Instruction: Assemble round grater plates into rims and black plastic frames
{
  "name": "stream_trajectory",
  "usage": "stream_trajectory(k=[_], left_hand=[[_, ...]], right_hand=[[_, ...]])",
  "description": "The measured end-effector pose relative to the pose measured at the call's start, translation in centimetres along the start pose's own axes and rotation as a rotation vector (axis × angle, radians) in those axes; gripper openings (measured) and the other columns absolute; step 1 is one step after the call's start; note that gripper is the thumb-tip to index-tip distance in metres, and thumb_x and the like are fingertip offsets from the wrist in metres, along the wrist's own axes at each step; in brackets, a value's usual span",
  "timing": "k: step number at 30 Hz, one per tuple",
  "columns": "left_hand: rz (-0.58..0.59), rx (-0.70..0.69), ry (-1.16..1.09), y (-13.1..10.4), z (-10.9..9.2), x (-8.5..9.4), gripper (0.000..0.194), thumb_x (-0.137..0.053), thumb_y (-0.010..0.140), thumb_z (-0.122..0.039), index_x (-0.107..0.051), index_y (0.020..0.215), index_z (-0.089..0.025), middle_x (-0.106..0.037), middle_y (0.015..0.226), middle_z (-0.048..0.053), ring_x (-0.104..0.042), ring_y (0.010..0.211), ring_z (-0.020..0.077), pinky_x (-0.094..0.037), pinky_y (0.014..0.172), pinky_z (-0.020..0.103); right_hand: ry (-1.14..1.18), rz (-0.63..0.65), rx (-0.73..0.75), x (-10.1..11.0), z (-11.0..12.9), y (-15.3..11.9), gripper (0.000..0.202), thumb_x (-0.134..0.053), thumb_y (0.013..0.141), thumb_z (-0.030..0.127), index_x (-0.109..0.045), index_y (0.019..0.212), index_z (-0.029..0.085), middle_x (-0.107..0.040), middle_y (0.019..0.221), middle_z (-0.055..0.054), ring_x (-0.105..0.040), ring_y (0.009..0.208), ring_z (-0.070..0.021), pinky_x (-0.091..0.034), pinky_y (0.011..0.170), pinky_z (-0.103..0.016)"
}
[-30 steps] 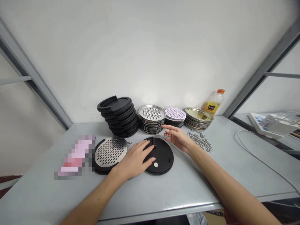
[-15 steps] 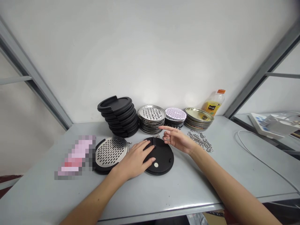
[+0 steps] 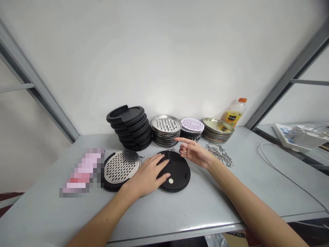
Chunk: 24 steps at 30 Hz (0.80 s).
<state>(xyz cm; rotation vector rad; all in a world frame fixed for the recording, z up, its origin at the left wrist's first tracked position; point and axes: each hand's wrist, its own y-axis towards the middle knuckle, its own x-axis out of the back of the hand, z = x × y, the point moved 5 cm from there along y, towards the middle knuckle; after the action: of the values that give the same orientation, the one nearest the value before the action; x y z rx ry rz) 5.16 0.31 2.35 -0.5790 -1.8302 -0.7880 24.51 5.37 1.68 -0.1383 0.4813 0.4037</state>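
My left hand lies with fingers spread on the left part of a round black disc, which is flat on the table. The disc has a white dot, a small knob at its right, and a small metal chain at its far edge. Above the disc's right side hovers my right hand, index finger stretched out and the others loosely curled, with nothing visible in it. To the left of my left hand sits a black round holder with a slotted metal grater plate in it, a metal clip at its right edge.
Along the wall stand stacks of black round holders, metal grater plates, slotted plates with a lilac one on top, and gold-toned discs. Metal clips, a bottle, a white cable and a pixelated pink item are around.
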Motion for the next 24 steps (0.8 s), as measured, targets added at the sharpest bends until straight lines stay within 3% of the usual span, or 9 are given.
stream_trajectory(k=[4,9,13,16,20,24], left_hand=[[-0.021,-0.011,-0.022,0.0,0.0,0.1,0.045,-0.047,0.094,-0.039,-0.046,0.136,-0.024,-0.043,0.145,0.008,-0.037,0.135,0.0259,-0.035,0.109,0.045],[-0.006,-0.001,-0.022,-0.1,0.0,0.2,0.045,-0.047,0.094,-0.039,-0.046,0.137,-0.024,-0.042,0.145,0.008,-0.037,0.135,0.0259,-0.034,0.109,0.045],[-0.012,0.000,-0.039,-0.1,-0.1,0.3,0.045,-0.048,0.094,-0.039,-0.046,0.137,-0.025,-0.043,0.145,0.007,-0.038,0.134,0.0261,-0.035,0.109,0.045],[-0.008,0.003,-0.044,-0.1,-0.1,0.4,0.046,-0.048,0.094,-0.040,-0.045,0.137,-0.025,-0.043,0.145,0.008,-0.038,0.134,0.0263,-0.034,0.109,0.045],[0.009,-0.005,-0.048,-0.1,-0.1,0.5,0.051,-0.050,0.092,-0.044,-0.044,0.138,-0.025,-0.041,0.146,0.008,-0.036,0.135,0.0267,-0.033,0.109,0.046],[0.042,-0.001,-0.080,-0.1,-0.2,0.6,0.050,-0.055,0.089,-0.048,-0.049,0.135,-0.029,-0.040,0.147,0.007,-0.034,0.136,0.0282,-0.033,0.109,0.049]], right_hand=[[-0.037,0.008,0.027,-0.1,0.0,-0.1,0.039,-0.072,0.077,0.023,-0.064,0.115,0.020,-0.054,0.064,0.005,-0.053,0.063,-0.0066,-0.045,0.065,-0.021],[-0.201,-0.096,0.084,0.2,0.4,0.1,0.037,-0.074,0.073,0.027,-0.067,0.108,0.022,-0.056,0.069,0.003,-0.052,0.064,-0.0094,-0.043,0.062,-0.024],[-0.550,-0.291,0.269,1.1,1.4,0.1,0.034,-0.070,0.074,0.035,-0.068,0.104,0.020,-0.060,0.077,-0.001,-0.050,0.061,-0.0114,-0.041,0.055,-0.026],[-0.916,-0.389,0.391,1.4,1.9,0.1,0.026,-0.065,0.077,0.036,-0.070,0.098,0.021,-0.067,0.085,-0.005,-0.056,0.069,-0.0169,-0.046,0.064,-0.031],[-1.114,-0.319,0.364,1.3,1.0,0.4,0.026,-0.058,0.083,0.034,-0.069,0.104,0.023,-0.069,0.107,-0.008,-0.062,0.086,-0.0228,-0.048,0.075,-0.037],[-1.167,-0.211,0.334,1.3,-0.2,0.7,0.028,-0.055,0.085,0.034,-0.067,0.108,0.023,-0.068,0.109,-0.008,-0.061,0.091,-0.0238,-0.047,0.077,-0.037]])
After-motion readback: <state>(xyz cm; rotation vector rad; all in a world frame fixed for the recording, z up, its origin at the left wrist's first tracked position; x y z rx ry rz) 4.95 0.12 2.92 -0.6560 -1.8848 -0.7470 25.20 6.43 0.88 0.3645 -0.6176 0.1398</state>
